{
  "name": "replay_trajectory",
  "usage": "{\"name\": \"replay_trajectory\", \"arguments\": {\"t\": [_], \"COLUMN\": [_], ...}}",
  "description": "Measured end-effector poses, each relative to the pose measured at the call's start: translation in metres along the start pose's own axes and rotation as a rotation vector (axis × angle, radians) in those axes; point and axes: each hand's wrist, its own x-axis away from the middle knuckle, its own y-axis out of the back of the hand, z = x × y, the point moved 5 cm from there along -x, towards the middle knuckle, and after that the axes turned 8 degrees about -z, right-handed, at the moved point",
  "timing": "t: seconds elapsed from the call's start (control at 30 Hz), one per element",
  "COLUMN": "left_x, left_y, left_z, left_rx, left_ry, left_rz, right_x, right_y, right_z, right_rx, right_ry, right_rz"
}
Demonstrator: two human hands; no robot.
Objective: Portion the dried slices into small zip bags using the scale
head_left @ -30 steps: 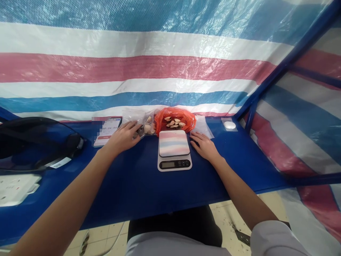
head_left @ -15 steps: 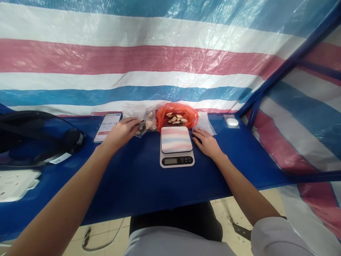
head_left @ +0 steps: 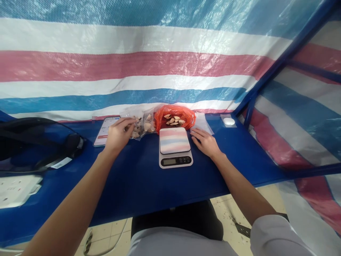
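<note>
My left hand (head_left: 119,134) is at the near left side of a clear plastic bag (head_left: 137,131) with pale and dark pieces inside. Its fingers are curled in, and whatever they may hold is hidden. A second clear bag (head_left: 149,124) with pale chunks lies just to the right. My right hand (head_left: 205,140) rests flat with fingers stretched out, beside the kitchen scale (head_left: 175,141) and at the near edge of some white plastic bags (head_left: 204,123). Behind the scale, an orange plastic bag (head_left: 188,121) stands open with several pale, dark-edged slices (head_left: 174,121) in it.
A phone (head_left: 103,134) with a timer lies left of my left hand. Farther left are a black headset-like item (head_left: 71,145) and a white power strip (head_left: 18,190). A small white oval object (head_left: 228,121) lies at the back right. Striped plastic sheeting (head_left: 133,65) hangs behind the blue table (head_left: 149,192).
My left hand has drawn back a little from the clear bags, and its fingers have curled in. More of the left bag's contents show. My right hand stays by the scale.
</note>
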Motion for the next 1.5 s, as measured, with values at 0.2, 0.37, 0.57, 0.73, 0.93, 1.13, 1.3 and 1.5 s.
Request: {"name": "replay_trajectory", "arguments": {"t": [0.2,0.37,0.57,0.73,0.93,1.13,1.3,1.5], "left_x": [0.003,0.016,0.031,0.039,0.052,0.053,0.051,0.038], "left_y": [0.017,0.003,-0.041,-0.062,-0.075,-0.073,-0.048,-0.012], "left_z": [-0.036,-0.063,-0.069,-0.065,-0.059,-0.051,-0.038,-0.051], "left_rx": [0.137,0.528,1.056,1.296,1.336,1.174,0.748,0.322], "left_ry": [0.18,0.396,0.781,0.957,1.052,0.99,0.751,0.373], "left_rz": [-0.135,-0.135,-0.081,-0.067,0.008,-0.019,-0.166,-0.261], "right_x": [-0.01,-0.029,-0.062,-0.068,-0.057,-0.053,-0.051,-0.056], "right_y": [0.016,0.02,0.004,-0.034,-0.048,-0.042,-0.041,-0.035], "right_z": [0.02,0.049,0.053,0.038,0.037,0.033,0.032,0.032], "right_rx": [-0.069,-0.277,-0.645,-0.952,-1.04,-1.04,-1.079,-1.065], "right_ry": [0.03,0.003,-0.23,-0.526,-0.655,-0.827,-0.927,-0.824], "right_rz": [-0.117,-0.149,-0.135,-0.119,-0.115,-0.116,-0.02,0.009]}}
